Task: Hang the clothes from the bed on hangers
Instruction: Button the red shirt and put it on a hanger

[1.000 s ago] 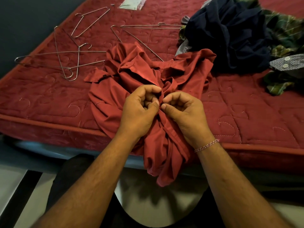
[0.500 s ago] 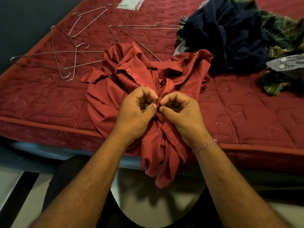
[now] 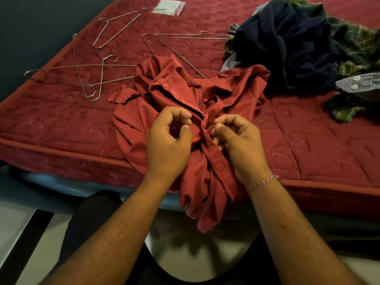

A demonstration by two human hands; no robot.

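A crumpled red shirt [image 3: 164, 89] lies at the near edge of the red quilted mattress [image 3: 61, 124], its lower part hanging over the side. My left hand [image 3: 167, 142] rests on it with fingers and thumb curled around a fold of the fabric. My right hand [image 3: 240, 140] pinches the shirt's front placket just to the right. The hands are a small gap apart. Several wire hangers lie on the bed: a tangled cluster [image 3: 90, 79] at the left, one [image 3: 117, 27] further back, another [image 3: 185, 37] behind the shirt.
A heap of clothes sits at the back right: a navy garment [image 3: 287, 44], a green plaid one [image 3: 362, 40] and a grey patterned shirt [image 3: 357, 83]. A small white packet [image 3: 168, 6] lies at the far edge. My legs and pale floor are below.
My hands, which pinched the placket close together, have drawn slightly apart. The strip of fabric between them now shows. The shirt and hangers have stayed put.
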